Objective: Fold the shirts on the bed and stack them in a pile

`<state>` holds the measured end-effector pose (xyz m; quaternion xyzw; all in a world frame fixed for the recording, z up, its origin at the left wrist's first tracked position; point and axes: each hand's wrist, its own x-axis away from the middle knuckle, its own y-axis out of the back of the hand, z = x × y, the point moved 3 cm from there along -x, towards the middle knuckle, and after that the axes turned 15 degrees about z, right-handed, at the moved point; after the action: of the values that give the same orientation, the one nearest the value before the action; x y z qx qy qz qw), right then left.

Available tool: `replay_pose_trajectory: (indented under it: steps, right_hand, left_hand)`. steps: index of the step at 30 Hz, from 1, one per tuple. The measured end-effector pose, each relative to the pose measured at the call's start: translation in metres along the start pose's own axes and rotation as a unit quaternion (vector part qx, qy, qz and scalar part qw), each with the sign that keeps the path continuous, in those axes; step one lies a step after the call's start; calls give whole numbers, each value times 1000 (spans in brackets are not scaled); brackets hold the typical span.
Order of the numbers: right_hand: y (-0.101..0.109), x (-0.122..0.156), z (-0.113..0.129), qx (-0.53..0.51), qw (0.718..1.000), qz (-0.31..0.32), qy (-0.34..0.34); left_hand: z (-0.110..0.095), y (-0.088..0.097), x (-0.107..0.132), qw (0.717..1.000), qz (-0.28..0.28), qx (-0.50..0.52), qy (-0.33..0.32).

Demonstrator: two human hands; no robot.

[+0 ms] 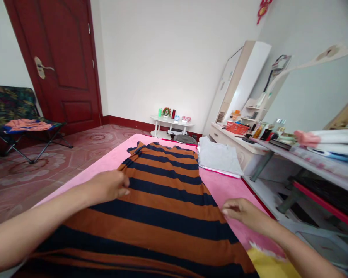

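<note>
A long knit garment (pixel 159 197) with brown and navy stripes lies spread over a pink bed cover (pixel 104 162), its near end rumpled toward me. Over its left side is my left hand (pixel 111 187), fingers loosely bent and thumb a little apart, with no cloth visibly lifted in them. My right hand (pixel 240 212) is beside the garment's right edge. Its fingers curl loosely, a gap shows behind the thumb, and I see nothing held. Whether the fingertips touch the cloth is unclear.
Folded grey clothing (pixel 219 154) lies at the bed's far right corner, and yellow cloth (pixel 266 262) near my right forearm. A folding chair (pixel 20 112) with orange clothing stands left. Right are a dressing table (pixel 217 133) and a shelf (pixel 307 158); a small white table (pixel 171 120) stands beyond.
</note>
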<state>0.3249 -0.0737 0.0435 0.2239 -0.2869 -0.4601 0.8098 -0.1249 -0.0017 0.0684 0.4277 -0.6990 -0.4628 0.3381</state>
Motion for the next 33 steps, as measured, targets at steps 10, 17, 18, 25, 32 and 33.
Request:
replay_pose_trajectory:
  steps: [10,17,18,25,32,33]
  right_hand:
    - [35,-145,-35,-146,965,-215,21]
    - [38,-224,-48,-133,955,-264,18]
    - [39,-234,-45,-126,954,-271,18]
    - [5,-267,32,108,960,-216,140]
    - [-20,-272,67,141,960,-155,184]
    - [-11,-277,61,79,966,-188,161]
  left_hand:
    - [-56,-96,-158,994,-30,-2,-105]
    - [-37,-112,-169,995,-31,1,-99]
    - [-36,-111,-169,995,-32,14,-97]
    - [-32,-98,-171,973,-125,166,-103]
    - [-19,-96,-176,942,-199,262,-68]
    - [-19,-97,-177,946,-194,247,-74]
